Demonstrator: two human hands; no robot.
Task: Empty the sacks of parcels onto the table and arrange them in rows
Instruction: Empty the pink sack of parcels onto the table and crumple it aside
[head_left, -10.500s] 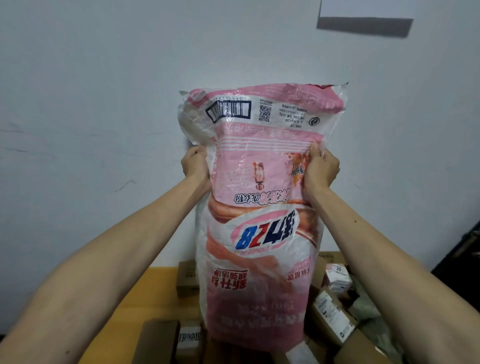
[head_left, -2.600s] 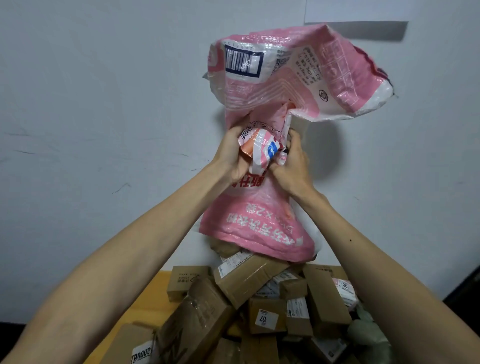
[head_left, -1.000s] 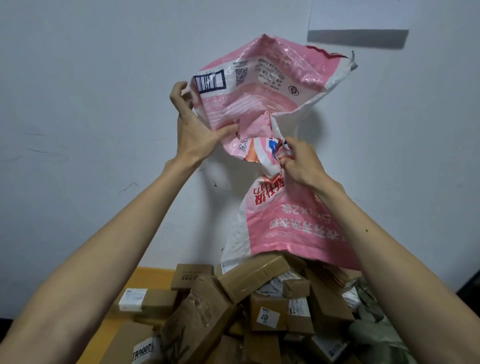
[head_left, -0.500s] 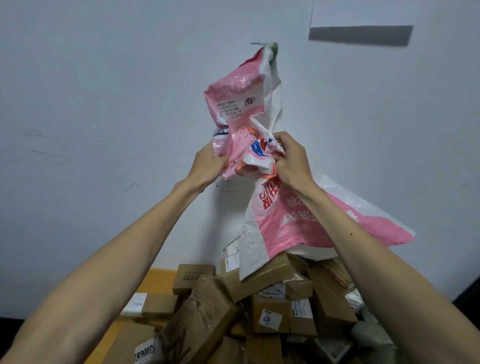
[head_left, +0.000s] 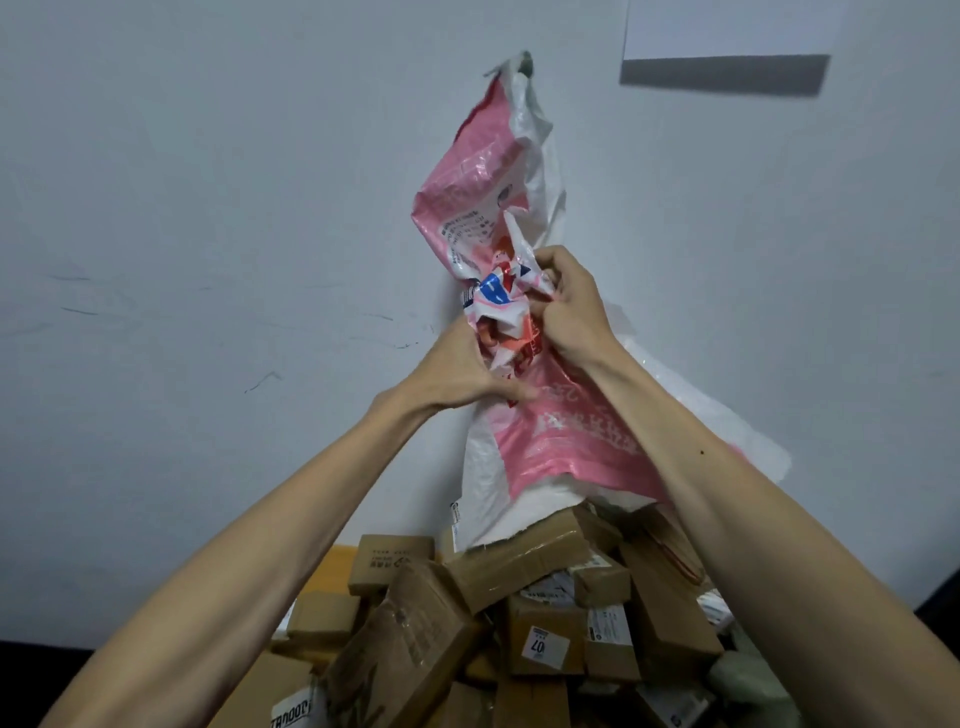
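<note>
Head view: left hand (head_left: 457, 374) and right hand (head_left: 566, 306) both clench the sack (head_left: 483, 171) at its bunched middle, raised at 12 o'clock with the mouth down, evidently to shake contents clear. Parcels (head_left: 519, 613) lie heaped at 6 o'clock on the table (head_left: 332, 566), not yet in rows.

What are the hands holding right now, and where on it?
Both hands grip the pink sack at its crumpled middle: the right hand bunches it higher up, the left hand just below.

Bare left hand (head_left: 457, 374); bare right hand (head_left: 566, 306)
</note>
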